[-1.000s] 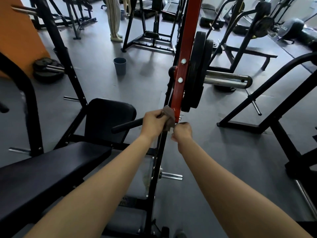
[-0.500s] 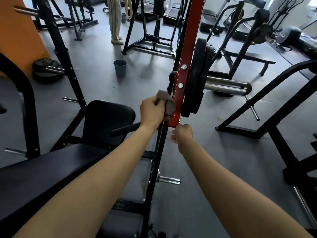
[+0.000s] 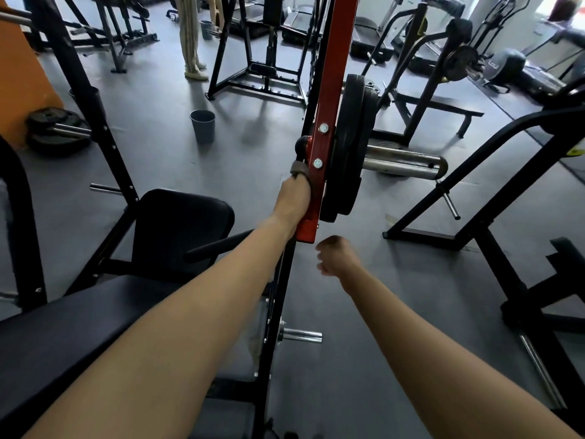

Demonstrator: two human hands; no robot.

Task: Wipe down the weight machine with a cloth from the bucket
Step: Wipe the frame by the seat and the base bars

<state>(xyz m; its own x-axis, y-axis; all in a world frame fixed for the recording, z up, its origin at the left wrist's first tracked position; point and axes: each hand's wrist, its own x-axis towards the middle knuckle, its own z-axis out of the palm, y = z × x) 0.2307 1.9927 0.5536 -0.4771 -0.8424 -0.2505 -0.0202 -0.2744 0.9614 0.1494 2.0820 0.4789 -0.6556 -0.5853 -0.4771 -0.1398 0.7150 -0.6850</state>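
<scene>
The weight machine's red lever arm (image 3: 329, 90) runs up the middle of the view, with black weight plates (image 3: 351, 144) on a steel sleeve (image 3: 408, 163) at its right. My left hand (image 3: 292, 198) grips a grey-brown cloth (image 3: 299, 168) and holds it against the left face of the red arm, near its lower bolt. My right hand (image 3: 337, 256) hangs just below the arm's bottom end, fingers curled, touching nothing. A grey bucket (image 3: 202, 125) stands on the floor behind and to the left.
The machine's black padded seat (image 3: 180, 223) and bench (image 3: 63, 331) lie at the left. A black frame (image 3: 493, 198) stands at the right. A person's legs (image 3: 190, 36) and another bucket (image 3: 207, 28) are at the back among other machines. Weight plates (image 3: 53, 128) lie by an orange wall.
My left hand has slid the cloth up the red arm from its bottom end to the lower bolt. My right hand has let go of the arm's bottom end and drawn back slightly.
</scene>
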